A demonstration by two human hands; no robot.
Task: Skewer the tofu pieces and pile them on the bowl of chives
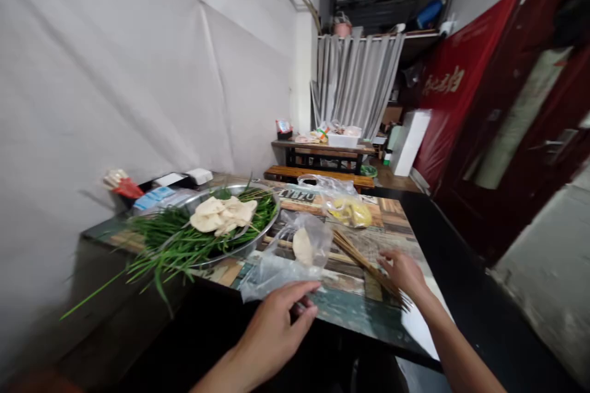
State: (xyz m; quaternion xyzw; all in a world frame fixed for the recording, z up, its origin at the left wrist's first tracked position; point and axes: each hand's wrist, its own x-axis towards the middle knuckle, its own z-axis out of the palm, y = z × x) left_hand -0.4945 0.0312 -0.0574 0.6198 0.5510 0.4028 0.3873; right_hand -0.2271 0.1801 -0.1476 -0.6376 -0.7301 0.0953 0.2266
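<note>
Head view is showing a person working at a wood-patterned bench (343, 308). The left hand (279, 322) is hovering by the near edge, beside a clear plastic bag (262, 277), its thumb and forefinger parted with nothing visible between them. The right hand (403, 271), well apart from it, is hanging just beside a bundle of bamboo skewers (362, 260) lying right of the bag; blur is making it hard to tell whether its fingers are touching them. One pale flat slice (302, 247) is resting amid the bag's folds, and more pale slices (224, 215) are sitting above green chives (179, 241) in a metal bowl (259, 241). The step in hand is seemingly taking a skewer, and that is calling for a fine pinch separating one from the bundle.
</note>
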